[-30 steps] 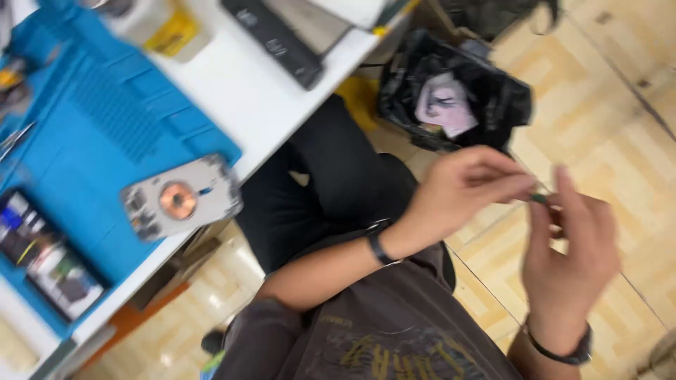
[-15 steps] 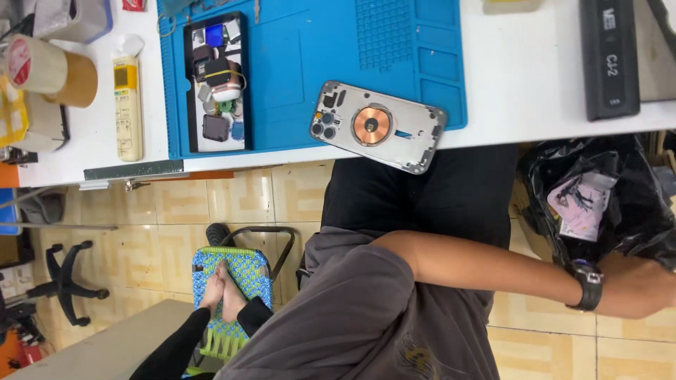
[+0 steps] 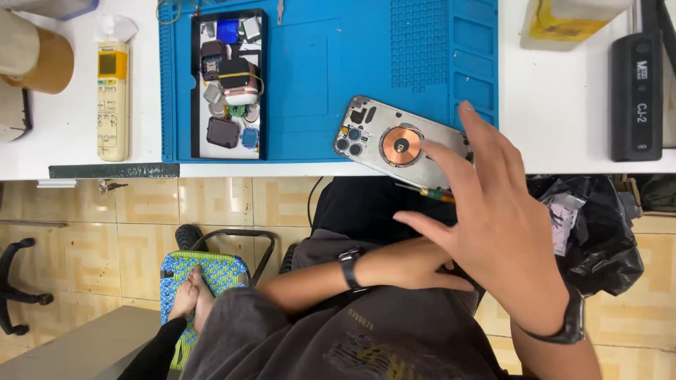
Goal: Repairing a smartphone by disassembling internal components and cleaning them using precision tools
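Observation:
My right hand (image 3: 500,218) hovers with fingers spread over the table edge, partly covering an opened phone back (image 3: 384,141) with a copper coil and camera lenses. The phone lies on a blue work mat (image 3: 324,77). A thin tool with an orange and green tip (image 3: 429,191) shows beside my index finger; whether it is held is unclear. My left hand (image 3: 412,271), with a black watch on its wrist, rests curled at my lap, and my right hand hides its fingers.
A black tray of small phone parts (image 3: 229,84) sits on the mat's left. A yellowed remote (image 3: 113,98) lies further left, a black device (image 3: 637,88) at the right. A black bag with scraps (image 3: 598,225) hangs below the table. Someone's bare feet rest on a woven stool (image 3: 204,278).
My right hand has come up into view over the phone, fingers spread. My left hand has moved from the right edge to my lap. The view closed in on the table edge.

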